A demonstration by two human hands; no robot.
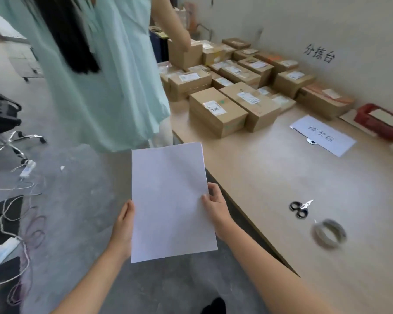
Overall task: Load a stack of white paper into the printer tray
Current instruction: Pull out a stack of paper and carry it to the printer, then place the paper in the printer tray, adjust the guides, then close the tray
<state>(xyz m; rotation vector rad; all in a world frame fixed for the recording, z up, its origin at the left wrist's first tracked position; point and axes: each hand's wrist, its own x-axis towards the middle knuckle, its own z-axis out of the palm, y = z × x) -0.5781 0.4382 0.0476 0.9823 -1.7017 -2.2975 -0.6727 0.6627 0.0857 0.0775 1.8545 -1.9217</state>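
Observation:
I hold a thin stack of white paper (169, 200) flat in front of me, above the grey floor just left of the table edge. My left hand (124, 227) grips its left edge, thumb along the side. My right hand (216, 206) pinches the right edge, thumb on top and fingers beneath. No printer or printer tray shows in this view.
A person in a pale green top (100, 71) stands close ahead at the table's left edge. The wooden table (270, 177) carries several cardboard boxes (218, 112), a labelled sheet (322, 134), scissors (301, 208), a tape roll (329, 233), a red basket (379, 121). Cables and power strips (16, 223) lie on the floor by an office chair (2, 123).

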